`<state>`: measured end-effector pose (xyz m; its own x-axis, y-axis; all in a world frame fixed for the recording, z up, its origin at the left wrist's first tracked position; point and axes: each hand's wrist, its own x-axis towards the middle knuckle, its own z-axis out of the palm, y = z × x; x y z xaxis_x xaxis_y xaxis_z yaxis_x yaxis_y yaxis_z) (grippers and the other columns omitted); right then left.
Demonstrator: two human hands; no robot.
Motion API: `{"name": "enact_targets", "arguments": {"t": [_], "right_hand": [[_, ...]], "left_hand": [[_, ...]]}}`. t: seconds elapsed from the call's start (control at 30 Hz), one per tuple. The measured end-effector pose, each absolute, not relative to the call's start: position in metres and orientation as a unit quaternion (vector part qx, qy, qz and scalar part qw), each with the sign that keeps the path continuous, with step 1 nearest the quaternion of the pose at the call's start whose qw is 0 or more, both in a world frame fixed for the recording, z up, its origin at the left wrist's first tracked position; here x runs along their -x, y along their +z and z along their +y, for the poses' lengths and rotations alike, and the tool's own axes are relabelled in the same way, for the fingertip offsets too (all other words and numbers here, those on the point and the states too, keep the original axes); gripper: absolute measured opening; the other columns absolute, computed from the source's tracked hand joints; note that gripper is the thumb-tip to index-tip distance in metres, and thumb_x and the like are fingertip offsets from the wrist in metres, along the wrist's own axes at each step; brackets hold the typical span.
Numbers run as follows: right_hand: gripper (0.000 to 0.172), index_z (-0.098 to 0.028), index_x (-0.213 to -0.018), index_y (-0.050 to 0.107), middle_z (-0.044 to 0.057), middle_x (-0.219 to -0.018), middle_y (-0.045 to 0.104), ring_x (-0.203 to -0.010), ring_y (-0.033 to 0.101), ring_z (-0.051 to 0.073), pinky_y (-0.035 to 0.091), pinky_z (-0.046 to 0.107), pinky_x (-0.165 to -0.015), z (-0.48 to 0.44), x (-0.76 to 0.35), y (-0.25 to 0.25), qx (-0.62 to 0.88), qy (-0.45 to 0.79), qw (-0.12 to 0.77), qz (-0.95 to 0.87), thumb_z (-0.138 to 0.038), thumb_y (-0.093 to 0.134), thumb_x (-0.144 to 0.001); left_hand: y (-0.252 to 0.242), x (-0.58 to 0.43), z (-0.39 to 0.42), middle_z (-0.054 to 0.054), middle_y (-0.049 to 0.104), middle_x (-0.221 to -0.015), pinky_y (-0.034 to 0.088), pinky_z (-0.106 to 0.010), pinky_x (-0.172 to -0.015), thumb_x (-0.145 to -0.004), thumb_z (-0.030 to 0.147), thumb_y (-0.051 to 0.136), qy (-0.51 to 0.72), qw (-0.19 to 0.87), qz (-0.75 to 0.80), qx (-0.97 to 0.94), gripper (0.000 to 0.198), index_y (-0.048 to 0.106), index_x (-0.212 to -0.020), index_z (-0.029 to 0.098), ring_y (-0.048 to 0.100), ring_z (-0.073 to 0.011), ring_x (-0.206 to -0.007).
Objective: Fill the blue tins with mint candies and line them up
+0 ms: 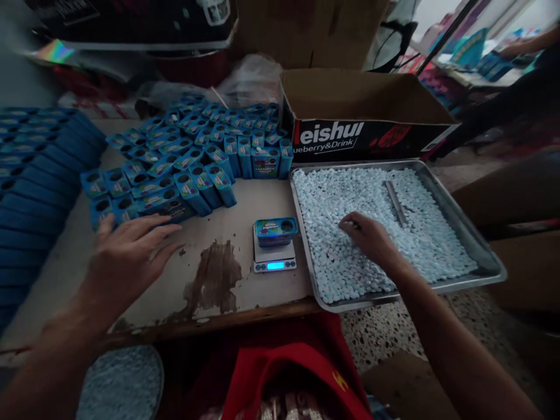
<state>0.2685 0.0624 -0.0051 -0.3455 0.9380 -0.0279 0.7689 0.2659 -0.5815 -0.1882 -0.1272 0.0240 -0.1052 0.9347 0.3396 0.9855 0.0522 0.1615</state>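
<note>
Touching pale pellets — right hand, seemingly

One view, worn on the head, looks forward and down from above and behind the left hand and right hand. It is near enough to take in both, the table between them, the carton beyond the right and the red cloth on the wearer's side.

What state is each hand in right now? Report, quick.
Left hand: open, fingers spread beside the blue containers.
Right hand: fingers curled at the pale pieces; whether it holds any cannot be told.
</note>
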Motion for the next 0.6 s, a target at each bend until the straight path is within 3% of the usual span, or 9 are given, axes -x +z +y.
{"name": "enact_targets", "arguments": {"t": [0.1, 0.2, 0.33, 0.43, 0.6], "right_hand": [[0.031, -0.021, -0.091, 0.069, 0.0, -0.074, 0.06, -0.06, 0.049, 0.013, 0.037, 0.026, -0.054, 0.066, -0.283, -0.005, 0.56, 0.496, 0.297, -0.593, -0.051, 0.074, -0.089], [0.038, -0.02, -0.089, 0.069, 0.003, -0.08, 0.065, -0.061, 0.051, 0.012, 0.042, 0.024, -0.051, 0.07, -0.29, -0.002, 0.54, 0.636, 0.339, -0.436, -0.048, 0.089, -0.073], [0.041, -0.018, -0.091, 0.073, 0.002, -0.074, 0.064, -0.057, 0.048, 0.009, 0.036, 0.022, -0.047, 0.072, -0.285, 0.004, 0.541, 0.62, 0.263, -0.504, -0.045, 0.095, -0.068], [0.036, -0.017, -0.088, 0.074, -0.001, -0.065, 0.059, -0.052, 0.042, 0.008, 0.029, 0.023, -0.047, 0.072, -0.272, 0.015, 0.527, 0.567, 0.181, -0.607, -0.045, 0.09, -0.073], [0.022, -0.019, -0.098, 0.075, -0.002, -0.067, 0.058, -0.058, 0.045, 0.011, 0.034, 0.025, -0.053, 0.069, -0.225, 0.06, 0.402, 0.517, 0.128, -0.745, -0.039, 0.075, -0.09]], "left_hand": [[0.019, 0.17, -0.125, -0.007, 0.076, -0.134, 0.025, -0.06, -0.13, -0.102, 0.044, 0.058, -0.157, 0.094, -0.706, 0.684, 0.025, 0.075, -0.116, 0.032, 0.07, -0.0326, -0.125], [0.012, 0.156, -0.127, -0.007, 0.075, -0.134, 0.024, -0.058, -0.131, -0.102, 0.04, 0.061, -0.156, 0.084, -0.695, 0.697, 0.024, 0.072, -0.121, 0.03, 0.071, -0.0308, -0.123], [0.004, 0.144, -0.129, -0.01, 0.076, -0.132, 0.024, -0.059, -0.13, -0.1, 0.034, 0.066, -0.173, 0.062, -0.679, 0.711, 0.025, 0.072, -0.123, 0.026, 0.072, -0.0326, -0.119], [-0.002, 0.139, -0.13, -0.011, 0.076, -0.129, 0.025, -0.061, -0.129, -0.099, 0.033, 0.066, -0.187, 0.041, -0.67, 0.717, 0.027, 0.072, -0.124, 0.025, 0.073, -0.0335, -0.117], [-0.011, 0.138, -0.129, -0.011, 0.076, -0.132, 0.026, -0.061, -0.129, -0.101, 0.036, 0.062, -0.198, -0.006, -0.671, 0.714, 0.029, 0.072, -0.126, 0.028, 0.072, -0.0335, -0.119]]}}
